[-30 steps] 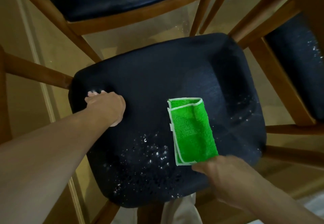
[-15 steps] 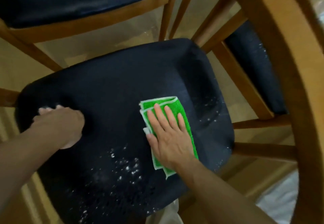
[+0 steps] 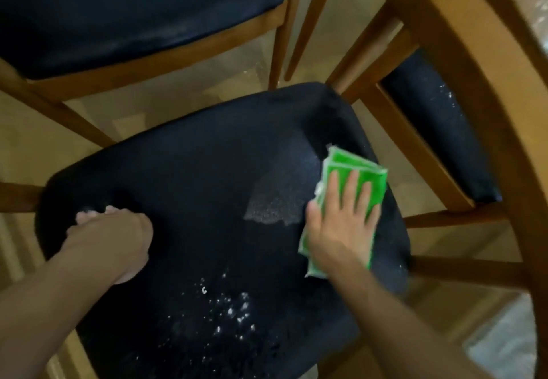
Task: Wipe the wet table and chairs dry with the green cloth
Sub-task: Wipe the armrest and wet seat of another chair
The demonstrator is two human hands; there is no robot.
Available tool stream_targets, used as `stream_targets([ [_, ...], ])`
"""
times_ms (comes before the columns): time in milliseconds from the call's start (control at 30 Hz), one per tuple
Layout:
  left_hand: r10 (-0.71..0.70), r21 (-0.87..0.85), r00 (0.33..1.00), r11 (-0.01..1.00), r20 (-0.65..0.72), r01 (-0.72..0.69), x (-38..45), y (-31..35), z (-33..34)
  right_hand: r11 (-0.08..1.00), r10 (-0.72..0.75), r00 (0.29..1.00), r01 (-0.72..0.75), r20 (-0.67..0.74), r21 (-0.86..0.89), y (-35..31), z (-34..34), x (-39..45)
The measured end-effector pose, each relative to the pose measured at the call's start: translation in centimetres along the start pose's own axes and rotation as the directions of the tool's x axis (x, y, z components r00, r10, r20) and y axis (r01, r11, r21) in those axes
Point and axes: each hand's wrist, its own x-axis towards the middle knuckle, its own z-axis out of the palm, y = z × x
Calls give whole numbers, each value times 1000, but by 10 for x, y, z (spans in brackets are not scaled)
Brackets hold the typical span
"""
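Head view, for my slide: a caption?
Right hand presses folded green cloth on wet dark chair seat; left hand steadies.

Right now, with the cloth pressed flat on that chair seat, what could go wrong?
1. The drops near the seat's front edge lie well away from the cloth; strokes kept to the right side could miss them.
2. The cloth sits close to the seat's right edge, so a wide sweep might push water onto the floor.
3. The right hand lies flat, so the folded cloth may bunch or slip.
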Motion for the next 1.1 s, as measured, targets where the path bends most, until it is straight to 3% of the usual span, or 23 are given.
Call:
stream_targets([
  [67, 5, 9, 1000, 1000, 10, -5, 7, 1, 3, 984, -177, 984, 177, 26, 4, -32, 11, -41],
  [167, 21, 0, 1000, 1000, -12, -21, 14, 1, 5, 851, -523, 848, 525, 83, -1, -56, 22, -86],
  [267, 37, -7, 999, 999, -4, -37, 15, 1, 2, 750, -656, 753, 658, 47, -69, -31, 17, -55],
  [333, 49, -22, 999, 999, -13, -49, 16, 0, 1, 837, -544, 839, 542, -4, -75, -8, 8, -20],
  [400, 47, -20, 999, 999, -9, -47, 14, 0, 2, 949, -316, 949, 316, -16, 0, 8, 4, 13],
  [467, 49, -17, 999, 999, 9, -48, 16, -2, 3, 995, -69, 996, 74, -61, 73, 17, 0, 44],
  [567, 67, 4, 998, 998, 4, -67, 15, -2, 3, 926, 303, 951, -277, -67, 257, 22, -19, 93],
  [667, 68, 23, 997, 997, -32, -67, 15, 0, 3, 859, 405, 914, -391, 27, 332, 22, -31, 127],
  [833, 43, 125, 998, 991, -42, -38, 18, -1, 10, 911, 336, 938, -299, -90, 285, -16, -36, 138],
  [900, 30, 139, 998, 990, -56, -22, 21, -1, 13, 951, 241, 962, -208, -126, 229, -54, -34, 138],
  [1000, 42, 107, 997, 994, -68, -35, 22, -3, 14, 989, -61, 990, 77, -127, 123, -120, -23, 104],
  [1100, 78, 52, 995, 996, -70, -74, 21, -8, 12, 900, -430, 903, 431, -24, 66, -151, 1, 21],
])
